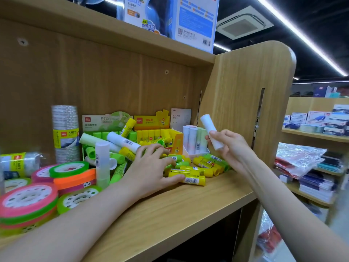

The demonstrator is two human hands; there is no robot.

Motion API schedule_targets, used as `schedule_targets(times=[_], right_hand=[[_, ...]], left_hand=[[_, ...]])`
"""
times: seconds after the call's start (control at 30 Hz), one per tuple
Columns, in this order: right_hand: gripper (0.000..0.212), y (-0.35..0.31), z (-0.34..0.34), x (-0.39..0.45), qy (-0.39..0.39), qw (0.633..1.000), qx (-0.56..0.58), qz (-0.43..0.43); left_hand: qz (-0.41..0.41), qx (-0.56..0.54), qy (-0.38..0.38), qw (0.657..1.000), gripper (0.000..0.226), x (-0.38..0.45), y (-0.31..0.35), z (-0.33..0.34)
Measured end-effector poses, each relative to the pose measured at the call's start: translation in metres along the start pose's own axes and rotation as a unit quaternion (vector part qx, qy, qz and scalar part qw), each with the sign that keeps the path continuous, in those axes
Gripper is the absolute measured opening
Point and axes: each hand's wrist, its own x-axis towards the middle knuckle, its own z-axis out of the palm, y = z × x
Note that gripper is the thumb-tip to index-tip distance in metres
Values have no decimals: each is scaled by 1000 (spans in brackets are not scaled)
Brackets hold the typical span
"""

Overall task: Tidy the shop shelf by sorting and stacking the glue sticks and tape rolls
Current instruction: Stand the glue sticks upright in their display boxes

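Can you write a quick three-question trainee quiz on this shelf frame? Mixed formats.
1. True or false: the right hand holds a white glue stick in the air.
2. What does the left hand rest on? A) the coloured tape rolls B) the loose yellow and green glue sticks C) the globe box
3. Fill in: the yellow display box stands at the ___ of the shelf.

Key: 1 true; 2 B; 3 back.
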Motion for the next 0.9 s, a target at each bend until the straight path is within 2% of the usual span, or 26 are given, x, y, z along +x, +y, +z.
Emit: schedule_targets(times=[0.07, 0.17, 0.23, 0.3, 0.43, 0.5, 0.57, 0.6, 0.67, 0.73, 0.8, 0.9], right_hand=[[16, -1, 10, 10, -13, 1000, -11, -16], [49, -3, 20, 28, -91, 992, -73, -50], [54, -8, 29, 38, -124, 979, -147, -74], [57, -13, 38, 49, -119, 963, -222, -96], [52, -15, 53, 72, -104, 896, -391, -183], [45, -14, 56, 83, -91, 847, -474, -223], [44, -15, 58, 93, -79, 793, -554, -241], [42, -16, 58, 96, -69, 787, -567, -233], [34, -17, 57, 101, -45, 799, -559, -217], [30, -16, 55, 105, -29, 831, -519, -198], [37, -15, 55, 107, -28, 875, -457, -157], [44, -14, 57, 110, -32, 908, -400, -117]], left_hand=[[3, -1, -1, 1000, 97, 0, 1, 0], [7, 6, -2, 1000, 96, 0, 1, 0], [10, 11, -1, 1000, 95, 0, 1, 0], [11, 11, 2, 1000, 94, 0, 1, 1], [13, 12, 6, 1000, 94, 0, 0, 2], [12, 13, 6, 1000, 93, 0, -1, 3], [10, 12, 4, 1000, 94, 0, -1, 4], [10, 12, 3, 1000, 94, 0, -1, 4], [10, 10, 1, 1000, 94, 0, -1, 4], [11, 9, 1, 1000, 93, 0, -1, 4], [13, 8, 3, 1000, 92, 0, -1, 4], [14, 7, 4, 1000, 92, 0, -1, 4]])
